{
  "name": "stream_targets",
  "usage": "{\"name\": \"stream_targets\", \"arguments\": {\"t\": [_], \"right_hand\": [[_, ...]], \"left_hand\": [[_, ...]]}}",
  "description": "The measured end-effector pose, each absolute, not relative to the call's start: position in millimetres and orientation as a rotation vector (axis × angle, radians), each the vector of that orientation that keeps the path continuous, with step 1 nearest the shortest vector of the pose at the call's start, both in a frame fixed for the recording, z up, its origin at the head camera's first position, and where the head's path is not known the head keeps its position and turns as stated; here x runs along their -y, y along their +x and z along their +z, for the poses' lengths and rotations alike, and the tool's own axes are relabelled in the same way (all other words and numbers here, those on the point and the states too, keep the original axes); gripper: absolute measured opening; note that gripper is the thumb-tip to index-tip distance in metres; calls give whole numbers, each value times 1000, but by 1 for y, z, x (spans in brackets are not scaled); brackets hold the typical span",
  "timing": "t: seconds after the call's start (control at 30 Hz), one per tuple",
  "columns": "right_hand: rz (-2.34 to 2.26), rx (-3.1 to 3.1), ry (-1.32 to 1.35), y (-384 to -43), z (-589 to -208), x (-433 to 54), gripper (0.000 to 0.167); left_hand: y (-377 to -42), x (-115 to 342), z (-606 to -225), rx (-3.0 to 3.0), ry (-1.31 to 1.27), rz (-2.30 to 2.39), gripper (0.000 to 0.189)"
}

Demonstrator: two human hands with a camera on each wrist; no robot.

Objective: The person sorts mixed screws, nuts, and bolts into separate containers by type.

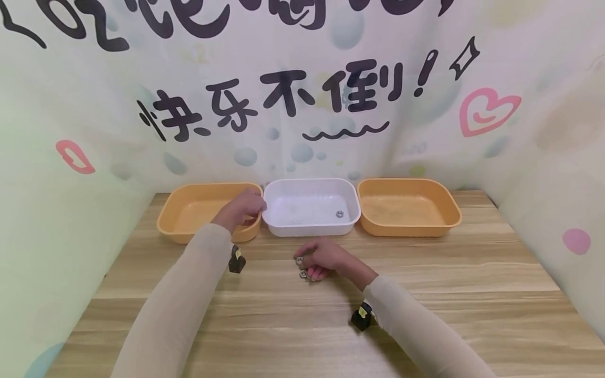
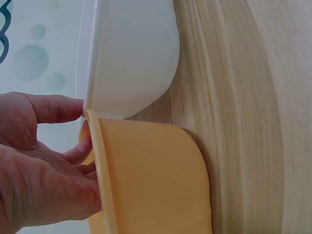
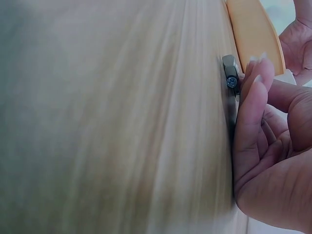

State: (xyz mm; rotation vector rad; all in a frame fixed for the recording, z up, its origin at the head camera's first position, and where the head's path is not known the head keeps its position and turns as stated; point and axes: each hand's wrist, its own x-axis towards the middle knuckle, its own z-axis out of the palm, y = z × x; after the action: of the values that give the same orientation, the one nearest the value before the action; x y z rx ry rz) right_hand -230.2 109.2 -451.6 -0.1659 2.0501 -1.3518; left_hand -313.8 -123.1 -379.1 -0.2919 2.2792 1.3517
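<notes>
My left hand (image 1: 248,203) reaches over the right end of the left orange tub (image 1: 177,202). In the left wrist view its fingers (image 2: 58,108) and thumb pinch the orange tub's rim (image 2: 103,165), with a fingertip touching where it meets the white tub (image 2: 136,53). Low over the table, my right hand (image 1: 326,257) holds a metal nut (image 1: 300,260) between thumb and forefinger. A second nut (image 1: 303,274) lies on the wood by its curled lower fingers. From the right wrist, metal hardware (image 3: 229,63) shows beside the fingertips, partly hidden by them.
Between the orange tubs stands the white tub (image 1: 283,230), with one nut (image 1: 340,214) inside. Another orange tub (image 1: 408,231) stands on the right. A printed cloth (image 1: 293,152) hangs behind the wooden table (image 1: 283,325). Each wrist carries a small black camera (image 1: 237,260).
</notes>
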Motion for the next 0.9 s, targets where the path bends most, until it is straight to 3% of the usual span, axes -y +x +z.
{"name": "stream_targets", "arguments": {"t": [0.37,0.63,0.9], "right_hand": [[-1329,-2042,-178,-233,-454,-110,25],[-1321,-2058,-230,-232,-451,-112,15],[-1313,-2068,-223,-234,-450,-111,20]], "left_hand": [[-314,123,-380,-2288,-276,1351,9],[-314,123,-380,-2301,-264,1329,9],[-312,123,-376,-2288,-283,1328,6]]}}
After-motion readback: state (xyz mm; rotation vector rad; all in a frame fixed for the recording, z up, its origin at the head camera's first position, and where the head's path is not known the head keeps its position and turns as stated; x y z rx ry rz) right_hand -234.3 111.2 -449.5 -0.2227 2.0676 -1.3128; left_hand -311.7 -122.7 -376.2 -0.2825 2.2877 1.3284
